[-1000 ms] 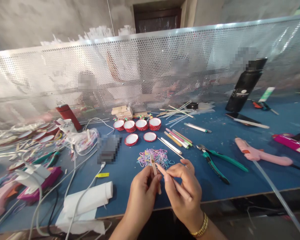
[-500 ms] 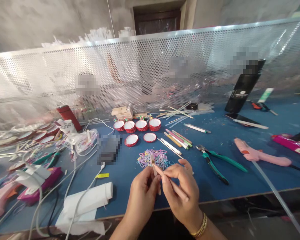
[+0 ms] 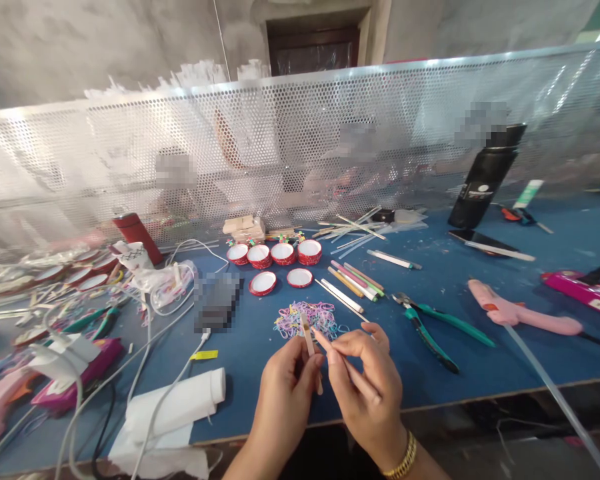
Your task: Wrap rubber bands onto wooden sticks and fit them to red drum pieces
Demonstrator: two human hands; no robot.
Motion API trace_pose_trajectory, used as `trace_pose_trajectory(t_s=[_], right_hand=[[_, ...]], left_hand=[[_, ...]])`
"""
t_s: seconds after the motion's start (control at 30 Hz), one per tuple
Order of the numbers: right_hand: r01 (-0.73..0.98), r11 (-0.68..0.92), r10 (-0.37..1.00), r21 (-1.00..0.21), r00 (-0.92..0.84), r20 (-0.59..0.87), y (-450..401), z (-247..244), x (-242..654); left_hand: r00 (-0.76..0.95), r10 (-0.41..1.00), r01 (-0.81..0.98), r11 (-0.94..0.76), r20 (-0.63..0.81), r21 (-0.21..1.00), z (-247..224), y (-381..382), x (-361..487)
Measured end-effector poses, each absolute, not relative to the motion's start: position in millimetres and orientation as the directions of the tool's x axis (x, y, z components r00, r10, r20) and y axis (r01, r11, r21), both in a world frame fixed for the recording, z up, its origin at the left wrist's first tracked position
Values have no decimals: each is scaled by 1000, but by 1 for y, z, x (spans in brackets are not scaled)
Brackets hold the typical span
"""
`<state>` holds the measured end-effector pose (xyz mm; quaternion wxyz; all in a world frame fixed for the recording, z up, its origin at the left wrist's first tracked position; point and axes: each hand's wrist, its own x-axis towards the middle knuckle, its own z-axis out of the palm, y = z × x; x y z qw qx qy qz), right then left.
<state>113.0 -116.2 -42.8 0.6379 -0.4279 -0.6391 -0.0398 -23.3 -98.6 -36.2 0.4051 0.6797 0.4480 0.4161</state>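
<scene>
Between its thumb and fingers my left hand [image 3: 287, 383] pinches a flat wooden stick [image 3: 309, 339], which points up and away and has a small brown mark near its top. My right hand [image 3: 367, 373] holds a pale pink pen [image 3: 353, 373], its tip close to the stick's upper part. Just beyond both hands lies a pile of pastel rubber bands [image 3: 305, 317]. Red-rimmed white discs [image 3: 263, 283] stand farther back, several of them in stacks. Coloured pens [image 3: 353, 280] lie to the right of the discs.
On the right are green-handled pliers [image 3: 430, 333], a pink glue gun [image 3: 520, 312] and a black bottle [image 3: 485, 183]. A phone [image 3: 219, 303], white roll [image 3: 180, 400], cables and a red bottle [image 3: 137, 237] sit left. A perforated metal screen [image 3: 290, 147] runs along the back.
My right hand has shifted slightly right, and the pen tip has drawn back a little from the stick. The left hand still pinches the stick.
</scene>
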Motion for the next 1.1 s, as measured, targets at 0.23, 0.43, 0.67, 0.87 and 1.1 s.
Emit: trace_pose_trajectory(t_s=[0.23, 0.43, 0.67, 0.87, 1.1], right_hand=[[602, 636, 498, -483, 159, 853, -116, -43, 113], [597, 635, 501, -489, 164, 850, -116, -44, 113], [604, 627, 499, -493, 175, 849, -116, -44, 113], [602, 642, 488, -474, 155, 859, -117, -43, 113], [600, 626, 497, -498, 185, 848, -116, -43, 112]], left_hand=[[255, 947, 252, -259, 194, 932, -36, -99, -23], [255, 948, 251, -256, 191, 934, -37, -99, -23], [250, 947, 259, -268, 203, 928, -38, -99, -23], [246, 948, 276, -269, 203, 923, -39, -100, -24], [248, 948, 267, -266, 200, 926, -35, -100, -23]])
